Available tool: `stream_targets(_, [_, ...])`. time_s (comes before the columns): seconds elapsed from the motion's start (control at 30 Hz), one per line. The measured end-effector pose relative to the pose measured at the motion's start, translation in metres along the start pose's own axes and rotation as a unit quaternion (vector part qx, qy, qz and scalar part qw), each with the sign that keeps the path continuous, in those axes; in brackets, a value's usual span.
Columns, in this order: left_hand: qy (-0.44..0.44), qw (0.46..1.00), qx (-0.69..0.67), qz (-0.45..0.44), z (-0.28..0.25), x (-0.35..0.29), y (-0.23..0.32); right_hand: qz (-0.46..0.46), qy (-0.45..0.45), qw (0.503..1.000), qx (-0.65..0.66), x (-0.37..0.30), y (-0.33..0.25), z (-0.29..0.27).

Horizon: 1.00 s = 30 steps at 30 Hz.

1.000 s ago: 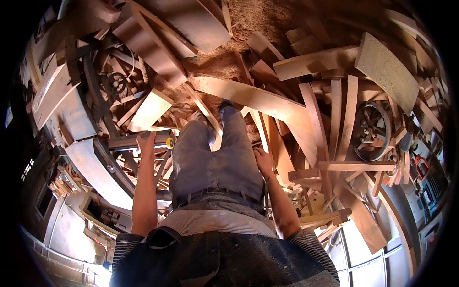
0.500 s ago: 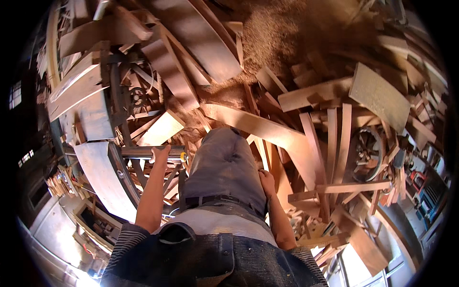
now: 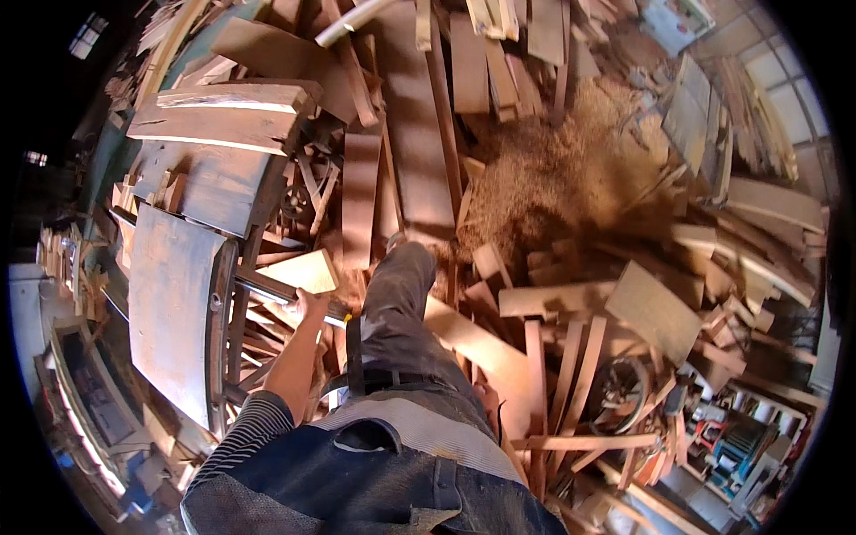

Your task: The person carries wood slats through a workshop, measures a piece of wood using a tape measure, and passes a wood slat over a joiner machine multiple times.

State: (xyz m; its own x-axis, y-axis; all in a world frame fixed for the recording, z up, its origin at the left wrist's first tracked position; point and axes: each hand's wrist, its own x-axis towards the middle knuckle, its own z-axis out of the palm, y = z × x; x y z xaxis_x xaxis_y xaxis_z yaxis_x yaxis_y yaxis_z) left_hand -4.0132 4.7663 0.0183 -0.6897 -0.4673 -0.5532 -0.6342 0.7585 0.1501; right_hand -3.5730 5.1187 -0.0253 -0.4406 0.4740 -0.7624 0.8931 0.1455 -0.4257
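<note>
My left hand (image 3: 310,308) is on a dark metal rail (image 3: 263,284) that sticks out from the side of a machine table (image 3: 174,299); its fingers appear bent around the rail. A yellow bit (image 3: 348,317) shows at the rail's end, beside my leg. My right hand (image 3: 488,398) hangs low at my right thigh, partly hidden by my clothing, and its fingers cannot be made out. Nearest to it is a wide reddish board (image 3: 486,343) lying aslant among offcuts. A pale short board (image 3: 301,270) lies just beyond my left hand.
Loose boards and offcuts cover the ground around my legs. A sawdust heap (image 3: 544,169) lies ahead to the right. Long planks (image 3: 410,134) lie straight ahead. Thick timber (image 3: 218,125) rests on the machine's far end. A spoked wheel (image 3: 620,392) stands at right.
My view has turned and shifted, so the sawdust and far planks show more fully. One leg is now stretched forward among the boards. My left hand stays on the rail.
</note>
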Motion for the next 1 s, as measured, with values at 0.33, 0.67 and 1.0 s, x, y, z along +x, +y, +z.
stream_targets(0.33, [0.008,0.998,-0.064,-0.019,-0.016,-0.040,0.013,-0.046,-0.088,0.989,-0.108,0.071,0.067,-0.049])
stream_targets(0.67, [0.029,0.997,-0.059,-0.041,0.001,-0.024,0.007,-0.169,-0.122,0.964,-0.163,0.152,-0.010,-0.095])
stream_targets(1.0, [-0.023,0.994,-0.036,-0.099,-0.026,-0.021,0.042,-0.073,-0.046,0.975,-0.205,0.130,-0.221,-0.158])
